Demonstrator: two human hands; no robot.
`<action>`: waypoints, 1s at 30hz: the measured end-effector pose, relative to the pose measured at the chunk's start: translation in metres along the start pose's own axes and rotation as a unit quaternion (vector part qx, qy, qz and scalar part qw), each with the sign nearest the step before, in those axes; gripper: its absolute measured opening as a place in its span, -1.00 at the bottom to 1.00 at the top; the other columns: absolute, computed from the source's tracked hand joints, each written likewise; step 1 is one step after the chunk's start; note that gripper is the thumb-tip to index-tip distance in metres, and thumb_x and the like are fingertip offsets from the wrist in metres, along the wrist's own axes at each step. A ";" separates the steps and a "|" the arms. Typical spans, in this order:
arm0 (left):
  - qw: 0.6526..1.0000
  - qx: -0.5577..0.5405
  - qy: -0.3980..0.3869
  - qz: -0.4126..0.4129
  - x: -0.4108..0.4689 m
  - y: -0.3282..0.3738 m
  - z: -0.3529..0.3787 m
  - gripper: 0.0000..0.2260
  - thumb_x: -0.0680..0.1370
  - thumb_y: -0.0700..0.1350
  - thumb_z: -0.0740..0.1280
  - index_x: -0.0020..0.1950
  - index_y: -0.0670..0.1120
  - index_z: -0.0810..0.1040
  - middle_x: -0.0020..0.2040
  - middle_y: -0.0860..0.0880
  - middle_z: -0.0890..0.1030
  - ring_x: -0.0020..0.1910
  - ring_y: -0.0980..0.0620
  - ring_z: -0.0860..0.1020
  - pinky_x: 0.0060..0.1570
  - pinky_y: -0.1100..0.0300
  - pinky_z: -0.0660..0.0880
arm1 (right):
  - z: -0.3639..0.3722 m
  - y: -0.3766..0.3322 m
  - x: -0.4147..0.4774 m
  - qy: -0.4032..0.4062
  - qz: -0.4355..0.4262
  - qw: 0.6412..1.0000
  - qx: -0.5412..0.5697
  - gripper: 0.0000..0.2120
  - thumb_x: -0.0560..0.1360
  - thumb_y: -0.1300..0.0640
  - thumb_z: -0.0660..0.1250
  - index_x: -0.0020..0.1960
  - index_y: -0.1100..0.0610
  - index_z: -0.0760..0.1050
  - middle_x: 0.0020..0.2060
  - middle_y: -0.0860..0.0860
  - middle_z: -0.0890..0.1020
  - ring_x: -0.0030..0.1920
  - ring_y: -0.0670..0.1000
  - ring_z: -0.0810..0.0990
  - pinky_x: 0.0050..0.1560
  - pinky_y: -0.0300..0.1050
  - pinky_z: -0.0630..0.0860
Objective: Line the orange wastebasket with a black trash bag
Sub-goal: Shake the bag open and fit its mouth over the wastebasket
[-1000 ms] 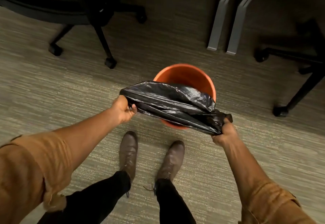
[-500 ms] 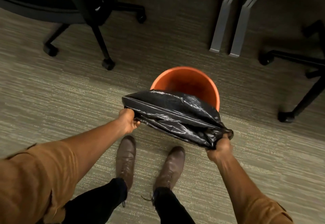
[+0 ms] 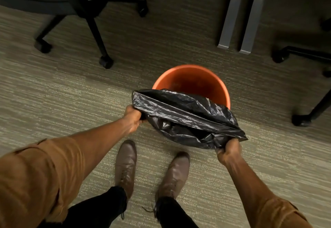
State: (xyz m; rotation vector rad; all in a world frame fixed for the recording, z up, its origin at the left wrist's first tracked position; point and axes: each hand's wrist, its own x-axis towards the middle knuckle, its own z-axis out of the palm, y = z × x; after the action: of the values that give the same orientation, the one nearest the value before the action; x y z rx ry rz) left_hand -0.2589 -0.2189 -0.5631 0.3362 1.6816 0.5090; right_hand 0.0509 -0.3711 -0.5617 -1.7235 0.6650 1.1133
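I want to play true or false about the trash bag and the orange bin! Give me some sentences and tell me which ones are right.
1. Both hands hold the black trash bag. True: the left hand grips one end and the right hand grips the other.
2. The bag already lines the orange wastebasket. False: it is held bunched over the near rim, and the orange inside is bare.
3. The wastebasket lies tipped on its side. False: it stands upright on the carpet.
4. Two brown shoes stand on the carpet near the wastebasket. True.
5. The bag is white. False: it is shiny black.
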 end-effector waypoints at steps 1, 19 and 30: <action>1.000 0.001 -0.001 0.000 0.003 0.005 0.004 -0.79 0.73 -0.27 0.32 -0.05 -0.13 0.67 -0.13 -0.10 0.77 -0.24 -0.03 0.73 -0.46 0.11 0.67 | 0.003 -0.005 0.004 0.005 -0.003 1.000 -0.014 -0.79 0.73 0.15 0.26 0.27 0.16 0.62 0.18 0.13 0.74 0.01 0.15 0.74 -0.38 0.10 0.74; 0.958 0.249 0.044 0.136 0.028 0.108 0.014 -0.88 0.60 -0.36 0.36 0.00 -0.19 0.65 -0.18 -0.07 0.58 -0.30 0.06 0.46 -0.48 0.30 0.39 | 0.058 -0.107 0.016 -0.019 -0.158 0.951 -0.266 -0.67 0.56 0.49 0.29 -0.14 0.12 0.67 -0.10 0.03 0.74 -0.36 -0.13 0.56 -0.52 -0.27 0.39; 0.943 0.297 0.051 0.140 0.020 0.139 0.045 -0.92 0.55 -0.35 0.50 -0.04 -0.20 0.68 -0.16 -0.18 0.76 -0.61 0.11 0.59 -0.66 0.26 0.41 | 0.057 -0.118 0.018 -0.076 -0.102 0.984 -0.126 -0.74 0.60 0.47 0.31 -0.02 0.18 0.66 -0.13 0.10 0.73 -0.21 -0.02 0.68 -0.33 -0.27 0.66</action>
State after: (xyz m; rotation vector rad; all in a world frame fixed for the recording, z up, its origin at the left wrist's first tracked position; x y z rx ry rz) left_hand -0.2265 -0.0830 -0.5145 1.0140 1.8772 0.2124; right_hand 0.1322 -0.2703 -0.5362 -1.8478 0.2533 1.2071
